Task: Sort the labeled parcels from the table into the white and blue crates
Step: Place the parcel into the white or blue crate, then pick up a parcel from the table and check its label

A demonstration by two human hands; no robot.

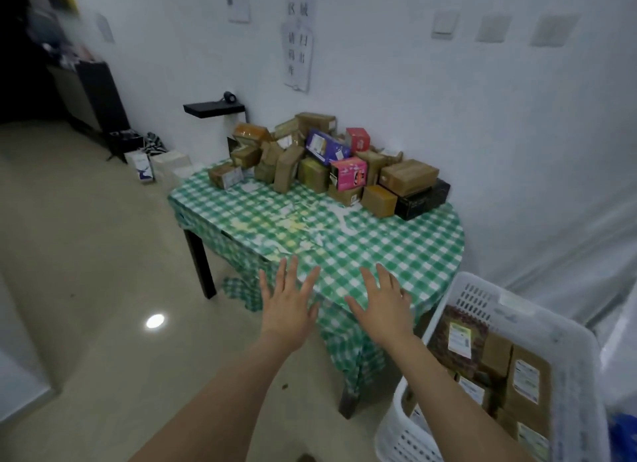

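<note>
Head camera looks forward and down (wide-angle) over the table (pixel 396 251).

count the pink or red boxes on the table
2: a pink cardboard box at the front of the brown parcel pile, a red cardboard box behind it. Others may be hidden.

parcels (pixel 408 177) pile far on the table (pixel 379 241), seemingly against the wall (pixel 448 99); crate (pixel 582 392) right.

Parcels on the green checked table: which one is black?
The flat black cardboard box at the right end of the pile, right of the small brown cardboard cube. The rest are brown, orange, pink, purple or red.
</note>
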